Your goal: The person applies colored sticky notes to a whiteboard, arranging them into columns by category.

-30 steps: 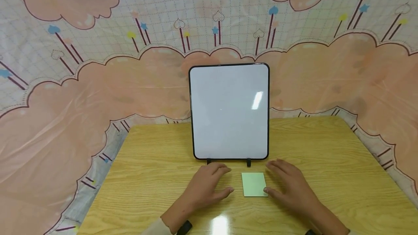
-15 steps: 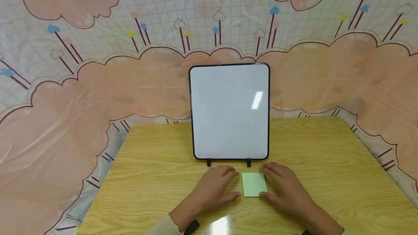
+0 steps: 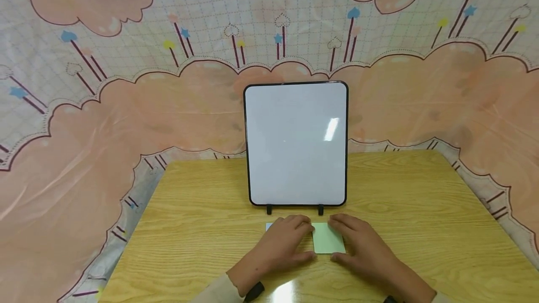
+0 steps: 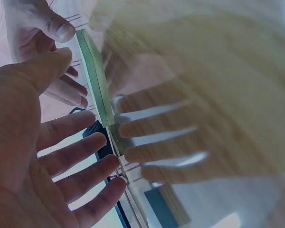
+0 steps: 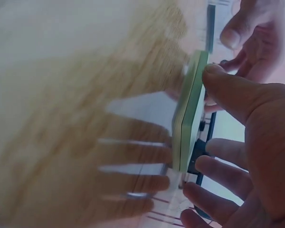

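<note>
One printed cloth [image 3: 189, 106] is hanging beyond the fingers [image 4: 76, 151], a wooden table [image 3: 421, 209] lying beneath them and a whiteboard [image 3: 294, 153] standing just past them. The left hand [image 3: 283, 244] and right hand [image 3: 364, 247] are bracketing a green pad [image 3: 326, 240] with loosely extended fingers, contact being unclear.

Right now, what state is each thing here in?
Square pale-green paper pad: lying flat.
Person's left grip: fingers apart, palm empty.
Person's right grip: fingers apart, palm empty.
Pale bluish corner by left grip: mostly hidden.
Rectangular black-framed whiteboard: upright, no writing visible.
Yellowish wood-grain tabletop: glossy, reflecting light.
Pink-and-white cloud-patterned backdrop: hanging, creased.
</note>
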`<state>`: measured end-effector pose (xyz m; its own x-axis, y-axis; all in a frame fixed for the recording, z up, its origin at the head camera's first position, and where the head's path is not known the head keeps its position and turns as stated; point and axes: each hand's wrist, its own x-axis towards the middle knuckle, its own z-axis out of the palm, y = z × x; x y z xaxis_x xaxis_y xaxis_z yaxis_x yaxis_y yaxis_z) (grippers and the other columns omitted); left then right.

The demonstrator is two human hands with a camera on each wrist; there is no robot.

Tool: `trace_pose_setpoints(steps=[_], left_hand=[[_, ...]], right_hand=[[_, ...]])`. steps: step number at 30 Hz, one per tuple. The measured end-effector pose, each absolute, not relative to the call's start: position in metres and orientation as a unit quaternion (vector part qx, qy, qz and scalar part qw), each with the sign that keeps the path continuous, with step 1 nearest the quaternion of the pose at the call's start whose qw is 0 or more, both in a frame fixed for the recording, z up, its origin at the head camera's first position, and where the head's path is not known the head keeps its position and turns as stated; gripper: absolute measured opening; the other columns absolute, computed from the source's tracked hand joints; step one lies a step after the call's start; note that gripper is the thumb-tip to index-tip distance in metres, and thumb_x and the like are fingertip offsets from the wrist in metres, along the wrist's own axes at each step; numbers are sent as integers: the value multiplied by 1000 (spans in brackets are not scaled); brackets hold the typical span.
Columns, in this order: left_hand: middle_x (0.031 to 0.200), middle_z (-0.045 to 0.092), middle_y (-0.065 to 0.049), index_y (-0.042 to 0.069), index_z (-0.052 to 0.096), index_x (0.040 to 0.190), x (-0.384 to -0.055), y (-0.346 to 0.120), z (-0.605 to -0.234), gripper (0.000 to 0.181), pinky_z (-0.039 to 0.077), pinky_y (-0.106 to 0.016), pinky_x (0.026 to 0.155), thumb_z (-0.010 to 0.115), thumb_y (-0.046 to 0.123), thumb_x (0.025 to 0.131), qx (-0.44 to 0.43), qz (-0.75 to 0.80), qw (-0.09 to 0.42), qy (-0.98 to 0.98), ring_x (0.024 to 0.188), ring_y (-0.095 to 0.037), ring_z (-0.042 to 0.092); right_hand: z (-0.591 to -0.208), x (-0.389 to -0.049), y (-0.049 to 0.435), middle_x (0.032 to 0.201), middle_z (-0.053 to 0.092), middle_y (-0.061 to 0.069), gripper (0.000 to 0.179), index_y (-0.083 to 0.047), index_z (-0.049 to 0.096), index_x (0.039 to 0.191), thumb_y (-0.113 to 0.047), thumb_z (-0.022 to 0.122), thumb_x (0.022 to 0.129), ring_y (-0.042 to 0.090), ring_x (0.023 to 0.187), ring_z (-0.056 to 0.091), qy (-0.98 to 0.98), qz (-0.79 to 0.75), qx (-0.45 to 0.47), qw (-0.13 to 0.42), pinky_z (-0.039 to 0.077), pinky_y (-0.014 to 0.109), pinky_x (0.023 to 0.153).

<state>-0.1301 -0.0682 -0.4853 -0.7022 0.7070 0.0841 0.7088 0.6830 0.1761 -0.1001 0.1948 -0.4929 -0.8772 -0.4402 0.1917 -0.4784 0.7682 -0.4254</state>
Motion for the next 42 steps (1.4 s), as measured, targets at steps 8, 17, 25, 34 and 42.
trace_pose_setpoints(steps=[8, 17, 25, 34, 42], left_hand=[[148, 58, 5, 22, 66, 140, -133, -64, -485, 55, 51, -42, 108, 71, 57, 98, -387, -102, -5, -916, 137, -16, 55], [143, 62, 4, 20, 68, 138, -135, -58, -484, 56, 49, -35, 110, 77, 55, 94, -396, -96, 11, -913, 134, -17, 57], [141, 62, 5, 21, 69, 136, -136, -54, -485, 57, 50, -33, 109, 78, 57, 92, -395, -89, 13, -914, 132, -17, 57], [140, 63, 5, 22, 69, 135, -138, -53, -486, 56, 51, -33, 107, 77, 58, 93, -398, -75, 20, -914, 131, -17, 58], [143, 62, 6, 23, 70, 134, -140, -56, -485, 48, 51, -35, 107, 72, 55, 98, -396, -89, 2, -914, 133, -16, 58]], right_hand=[[-493, -101, 195, 156, 55, 2, 69, -11, 67, 143, -42, 89, 86, 29, 142, 54, -940, 232, 250, 14, 50, 53, 109], [-490, -105, 196, 148, 60, 1, 62, -10, 71, 136, -35, 92, 83, 27, 137, 57, -939, 222, 263, 20, 52, 50, 107], [-490, -108, 198, 143, 64, 3, 59, -13, 74, 132, -36, 93, 81, 28, 130, 62, -933, 223, 280, 37, 55, 51, 101], [-488, -113, 199, 143, 64, 5, 57, -11, 74, 131, -35, 92, 82, 31, 131, 60, -930, 224, 290, 24, 54, 53, 103], [-491, -113, 197, 143, 64, 6, 57, -13, 73, 132, -36, 92, 83, 31, 131, 61, -930, 221, 291, 33, 54, 52, 102]])
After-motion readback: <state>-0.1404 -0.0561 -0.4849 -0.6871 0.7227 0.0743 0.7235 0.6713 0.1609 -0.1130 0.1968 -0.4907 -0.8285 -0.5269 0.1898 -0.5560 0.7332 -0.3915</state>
